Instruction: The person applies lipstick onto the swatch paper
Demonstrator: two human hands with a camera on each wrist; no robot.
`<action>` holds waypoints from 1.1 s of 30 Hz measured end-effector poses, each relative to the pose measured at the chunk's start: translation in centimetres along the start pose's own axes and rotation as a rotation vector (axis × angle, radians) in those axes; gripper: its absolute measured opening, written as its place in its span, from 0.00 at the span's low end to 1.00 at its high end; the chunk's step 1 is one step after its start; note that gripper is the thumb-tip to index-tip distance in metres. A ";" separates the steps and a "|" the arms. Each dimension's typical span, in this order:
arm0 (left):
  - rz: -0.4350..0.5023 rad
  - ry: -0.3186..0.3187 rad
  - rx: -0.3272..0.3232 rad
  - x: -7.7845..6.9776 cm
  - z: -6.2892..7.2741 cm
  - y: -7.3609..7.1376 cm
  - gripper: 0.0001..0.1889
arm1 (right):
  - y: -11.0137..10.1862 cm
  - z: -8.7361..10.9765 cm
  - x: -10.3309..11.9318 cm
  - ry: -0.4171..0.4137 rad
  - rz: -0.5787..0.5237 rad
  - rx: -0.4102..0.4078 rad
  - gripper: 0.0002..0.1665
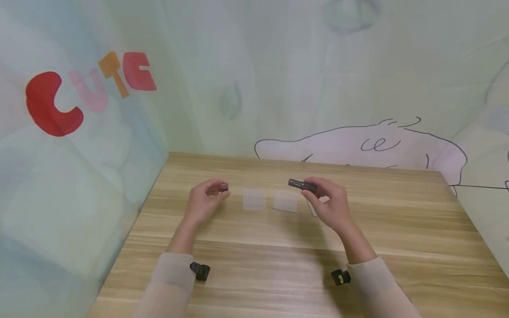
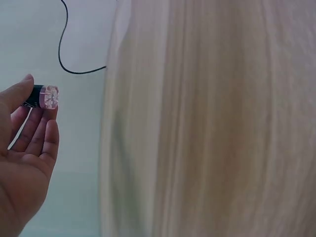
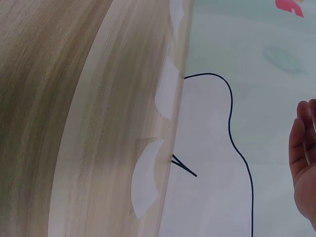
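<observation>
My left hand (image 1: 203,199) is over the left part of the table, with a small dark cylinder (image 1: 224,187) pinched between thumb and fingers. In the left wrist view this cylinder (image 2: 48,97) has a pink band and a clear, faceted end. On the right, my right hand (image 1: 329,201) grips a slim black tube (image 1: 303,185) by one end, its other end pointing left. The two pieces are apart. At the edge of the right wrist view only part of the right hand (image 3: 305,168) shows, and the tube is out of sight there.
Between the hands, whitish translucent squares lie in a row on the wooden table (image 1: 254,282): a left one (image 1: 253,199), a middle one (image 1: 285,201) and a right one (image 1: 312,209) partly behind the right hand. A printed curtain (image 1: 222,88) stands behind.
</observation>
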State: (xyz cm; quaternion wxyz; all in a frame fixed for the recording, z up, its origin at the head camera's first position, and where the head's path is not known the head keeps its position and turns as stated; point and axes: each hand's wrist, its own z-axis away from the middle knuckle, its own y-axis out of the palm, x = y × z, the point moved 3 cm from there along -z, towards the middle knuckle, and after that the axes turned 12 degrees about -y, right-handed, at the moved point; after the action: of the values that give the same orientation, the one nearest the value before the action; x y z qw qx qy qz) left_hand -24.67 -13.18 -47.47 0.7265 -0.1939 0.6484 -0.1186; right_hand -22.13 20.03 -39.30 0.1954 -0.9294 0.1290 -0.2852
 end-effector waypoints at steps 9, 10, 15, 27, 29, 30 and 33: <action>-0.019 -0.064 0.059 2.2 -0.9 0.5 0.16 | 0.0 0.2 -0.2 -0.006 0.004 0.004 0.15; -0.016 -0.067 0.067 2.4 -0.9 0.5 0.16 | 0.0 0.2 -0.2 -0.006 0.006 0.003 0.15; -0.022 -0.066 0.083 2.9 -1.1 0.7 0.16 | 0.1 0.3 -0.3 -0.008 0.005 0.001 0.15; -0.129 -0.096 0.106 3.3 -1.5 1.3 0.15 | 0.0 0.4 -0.4 0.006 0.012 0.001 0.15; -0.139 -0.093 0.104 3.3 -1.5 1.3 0.15 | 0.0 0.4 -0.4 0.011 0.015 0.001 0.15; -0.141 -0.094 0.106 3.3 -1.5 1.3 0.15 | 0.0 0.4 -0.4 0.013 0.017 0.000 0.15; -0.133 -0.103 0.115 3.2 -1.5 1.3 0.20 | 0.0 0.4 -0.4 0.014 0.024 0.002 0.15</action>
State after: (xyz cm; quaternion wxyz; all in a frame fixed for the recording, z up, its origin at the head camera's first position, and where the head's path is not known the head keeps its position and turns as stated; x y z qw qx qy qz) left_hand -25.83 -13.55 -51.01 0.7594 -0.2003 0.5880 -0.1933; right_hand -22.22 20.25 -39.76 0.1986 -0.9256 0.1412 -0.2896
